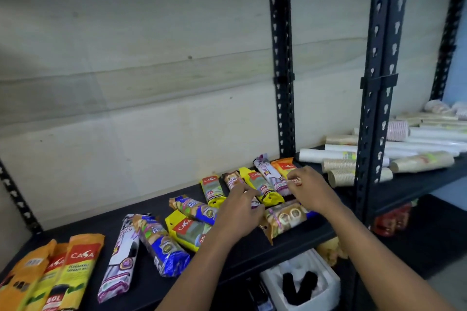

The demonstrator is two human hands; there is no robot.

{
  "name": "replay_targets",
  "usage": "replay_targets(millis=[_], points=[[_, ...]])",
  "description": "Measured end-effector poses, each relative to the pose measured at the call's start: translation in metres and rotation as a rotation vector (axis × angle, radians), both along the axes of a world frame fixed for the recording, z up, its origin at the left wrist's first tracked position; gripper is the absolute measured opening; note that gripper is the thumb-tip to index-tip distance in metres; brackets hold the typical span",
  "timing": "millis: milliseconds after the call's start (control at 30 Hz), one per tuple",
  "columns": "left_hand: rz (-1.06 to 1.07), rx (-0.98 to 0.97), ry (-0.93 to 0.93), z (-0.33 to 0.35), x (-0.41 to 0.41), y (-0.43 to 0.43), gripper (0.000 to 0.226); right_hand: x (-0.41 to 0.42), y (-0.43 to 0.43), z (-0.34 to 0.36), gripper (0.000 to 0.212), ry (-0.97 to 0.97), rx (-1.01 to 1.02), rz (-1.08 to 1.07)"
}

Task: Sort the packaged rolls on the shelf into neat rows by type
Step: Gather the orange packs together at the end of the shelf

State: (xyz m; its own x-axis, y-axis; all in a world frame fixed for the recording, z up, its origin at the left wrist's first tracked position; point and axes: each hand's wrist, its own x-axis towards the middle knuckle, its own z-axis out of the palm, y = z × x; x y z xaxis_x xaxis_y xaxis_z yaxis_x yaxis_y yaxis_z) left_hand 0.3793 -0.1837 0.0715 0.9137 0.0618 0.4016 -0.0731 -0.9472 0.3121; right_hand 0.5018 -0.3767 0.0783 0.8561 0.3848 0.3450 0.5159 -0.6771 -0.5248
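At the far left of the black shelf (151, 207), a fan of orange and yellow CASA packs (80, 255) lies flat, its lower ends cut off by the frame edge. Just beside it lies a white-and-purple roll (118, 260), then a blue roll (161, 247) touching it near the top. The print on both is too blurred to read.

A yellow CASA pack (187, 230) lies tilted next to them, its right end hidden under the left forearm. A second blue roll (194, 208) rests behind it.

The left hand (240, 214) reaches over the middle cluster with its fingers bent down among the packs. Its fingertips are hidden, so I cannot tell whether it grips anything. Behind it stand a rear yellow pack (212, 188) and a brown pack (231, 180), with a longer yellow pack (262, 187), a purple-printed roll (270, 174) and an orange pack (285, 165) leaning side by side.

The right hand (310, 189) has its fingertips bunched together, pinching a printed wrapper (295, 181). The hand hides which pack it belongs to. Below it lies a brown-and-gold roll (285, 218), partly covered by the wrist.

Past the uprights, paper cup stacks (338, 166) and white rolls (429, 139) lie on the adjoining shelf, blurred. A white foam box (328, 285) sits below, partly out of view.
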Motion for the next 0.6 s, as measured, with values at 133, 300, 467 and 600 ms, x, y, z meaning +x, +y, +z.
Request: replay_targets(millis=[133, 300, 467, 600], points=[[0.015, 0.032, 0.054, -0.001, 0.019, -0.006, 0.041, 0.030, -0.011, 0.000, 0.044, 0.103, -0.173, -0.122], [0.041, 0.025, 0.092, -0.014, 0.023, -0.002, 0.039, 0.045, -0.011, 0.010, 0.052, 0.264, -0.338, -0.079], [0.016, -0.005, 0.074, -0.018, 0.023, -0.001, 0.038, 0.043, -0.003, 0.013, 0.052, 0.270, -0.347, -0.114], [0.022, -0.013, 0.053, -0.015, 0.018, 0.001, 0.036, 0.040, -0.002, 0.013, 0.044, 0.208, -0.270, -0.170]])
